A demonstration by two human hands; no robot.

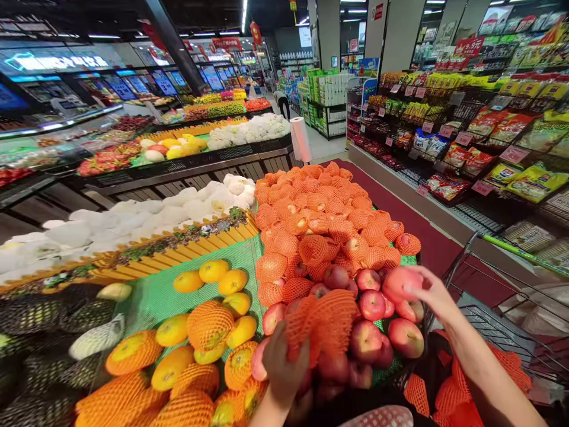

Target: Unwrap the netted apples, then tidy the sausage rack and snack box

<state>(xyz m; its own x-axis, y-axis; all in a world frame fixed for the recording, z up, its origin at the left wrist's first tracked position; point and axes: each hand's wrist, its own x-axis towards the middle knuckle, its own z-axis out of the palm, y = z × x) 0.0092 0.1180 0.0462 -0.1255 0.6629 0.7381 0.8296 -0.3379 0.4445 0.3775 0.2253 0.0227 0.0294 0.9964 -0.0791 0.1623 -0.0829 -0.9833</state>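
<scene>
My left hand [285, 363] is closed on an orange foam net sleeve [326, 323], held above the bare red apples at the front of the display. The sleeve looks slack; whether a fruit sits inside it I cannot tell. At the right edge of the pile, my right hand [427, 292] grips a bare red apple [399, 284] from its right side. Loose apples [367, 341] lie on green matting below and between both hands. Behind them rises a heap of apples in orange net sleeves [311, 219].
Oranges [213, 270], some netted, lie to the left on green mesh [151, 296], with dark netted fruit [31, 338] beyond. A wire shopping cart [478, 296] stands at right. More orange sleeves [462, 385] are at lower right. Snack shelves [466, 130] line the aisle.
</scene>
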